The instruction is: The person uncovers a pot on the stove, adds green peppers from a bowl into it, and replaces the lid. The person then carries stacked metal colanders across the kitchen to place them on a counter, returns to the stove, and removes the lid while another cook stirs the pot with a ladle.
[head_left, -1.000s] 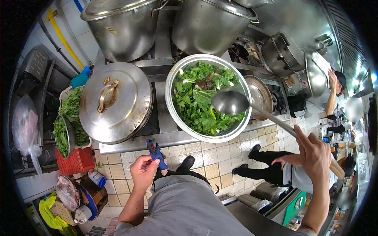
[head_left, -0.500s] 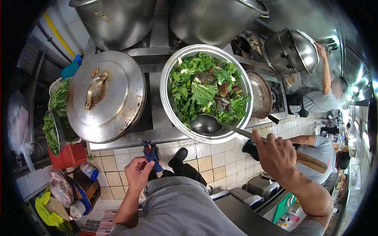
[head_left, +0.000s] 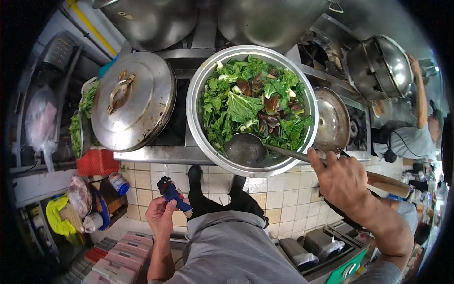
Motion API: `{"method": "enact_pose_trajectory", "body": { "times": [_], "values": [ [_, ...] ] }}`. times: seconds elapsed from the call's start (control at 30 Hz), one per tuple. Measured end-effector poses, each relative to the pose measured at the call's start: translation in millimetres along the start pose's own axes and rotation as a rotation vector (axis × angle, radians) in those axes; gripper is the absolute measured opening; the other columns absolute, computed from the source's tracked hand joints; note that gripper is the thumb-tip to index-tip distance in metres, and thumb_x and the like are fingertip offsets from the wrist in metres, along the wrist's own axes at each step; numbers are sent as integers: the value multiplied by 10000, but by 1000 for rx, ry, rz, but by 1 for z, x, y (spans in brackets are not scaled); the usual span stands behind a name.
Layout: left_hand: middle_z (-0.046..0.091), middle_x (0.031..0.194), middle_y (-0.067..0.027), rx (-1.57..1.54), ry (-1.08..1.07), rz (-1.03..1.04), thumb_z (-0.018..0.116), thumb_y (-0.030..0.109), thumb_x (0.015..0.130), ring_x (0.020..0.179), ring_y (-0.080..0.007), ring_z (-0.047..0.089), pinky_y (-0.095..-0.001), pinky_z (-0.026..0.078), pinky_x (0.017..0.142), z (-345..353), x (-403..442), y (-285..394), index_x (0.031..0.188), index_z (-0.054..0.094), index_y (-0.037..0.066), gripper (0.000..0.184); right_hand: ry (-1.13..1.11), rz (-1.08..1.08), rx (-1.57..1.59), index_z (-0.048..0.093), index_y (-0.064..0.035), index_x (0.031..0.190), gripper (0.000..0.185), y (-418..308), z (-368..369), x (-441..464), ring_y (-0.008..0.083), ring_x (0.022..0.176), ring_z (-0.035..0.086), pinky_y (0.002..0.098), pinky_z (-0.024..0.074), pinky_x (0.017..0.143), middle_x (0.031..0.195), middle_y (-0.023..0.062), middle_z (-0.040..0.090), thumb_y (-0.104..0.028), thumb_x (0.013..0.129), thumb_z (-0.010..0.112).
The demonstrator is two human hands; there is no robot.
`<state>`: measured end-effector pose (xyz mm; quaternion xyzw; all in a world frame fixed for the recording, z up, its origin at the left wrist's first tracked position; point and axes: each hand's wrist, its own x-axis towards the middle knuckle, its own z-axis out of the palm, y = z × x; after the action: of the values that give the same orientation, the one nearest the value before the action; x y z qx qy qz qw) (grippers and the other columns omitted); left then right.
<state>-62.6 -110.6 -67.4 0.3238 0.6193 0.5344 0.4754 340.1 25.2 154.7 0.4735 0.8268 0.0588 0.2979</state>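
Straight ahead on the stove stands a large metal pot (head_left: 193,104) full of chopped leafy greens (head_left: 243,109). Dark reddish-brown pieces (head_left: 269,106), maybe mussels, lie among the leaves. My right hand (head_left: 343,182) grips a long ladle (head_left: 302,155) with a wooden handle end, index finger stretched along the shaft. The ladle's bowl rests inside the near rim, apparently with liquid in it. Low at the left, my left hand (head_left: 161,215) is closed on a small dark blue and black cloth-like bundle (head_left: 176,198); its exact kind is unclear.
Left of the pot sits a large lidded pot (head_left: 135,106). Two tall pots (head_left: 153,23) stand behind. On the right are a wok (head_left: 331,118) and stacked metal bowls (head_left: 380,66), touched by a co-worker's hand (head_left: 414,65). A red basket (head_left: 98,162) stands at the left.
My view has shifted, and my feet now stand side by side. The ladle's bowl stays near the pot's front rim, while the second co-worker at right is now mostly hidden behind my right arm.
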Motion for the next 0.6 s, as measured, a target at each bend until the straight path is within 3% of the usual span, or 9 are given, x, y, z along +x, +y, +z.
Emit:
{"method": "enact_pose_trajectory", "body": {
  "times": [0.13,0.17,0.3,0.4,0.53,0.6],
  "values": [
    [716,934,-110,-17,149,16,743,20,900,761,-121,672,-274,589,675,25,-53,1,1030,627,-16,177,140,-57,195,697,-74,1194,327,48,50,0,265,606,681,416,515,553,679,149,656,-186,895,624],
    [715,930,-109,-30,186,29,742,21,901,754,-119,671,-272,589,670,34,-66,5,1028,627,-17,176,111,-72,348,719,-76,1149,294,62,53,5,333,676,694,471,540,606,660,208,654,-226,979,531],
    [712,910,-104,-18,254,94,738,30,906,736,-113,669,-267,588,660,48,-101,15,1017,630,-19,162,-28,-90,478,733,-143,1152,302,108,49,18,390,846,694,502,546,785,874,186,716,-275,970,531],
    [710,903,-101,-22,300,119,735,31,909,734,-113,669,-267,590,661,55,-115,19,1009,630,-19,153,-86,-113,622,738,-146,1158,306,132,46,21,397,886,681,493,531,811,935,201,713,-289,967,546],
    [708,899,-97,-5,338,124,729,25,910,733,-115,669,-272,596,661,64,-124,23,1003,629,-21,143,-149,-110,737,709,-161,1236,320,163,41,21,277,665,607,408,487,685,763,189,658,-285,965,593],
    [707,899,-99,-27,328,141,725,22,911,733,-118,669,-278,601,658,61,-125,17,1003,629,-22,140,-70,-129,751,706,-131,1234,323,175,42,19,255,656,590,394,479,670,754,193,651,-276,967,597]
  ]
}}
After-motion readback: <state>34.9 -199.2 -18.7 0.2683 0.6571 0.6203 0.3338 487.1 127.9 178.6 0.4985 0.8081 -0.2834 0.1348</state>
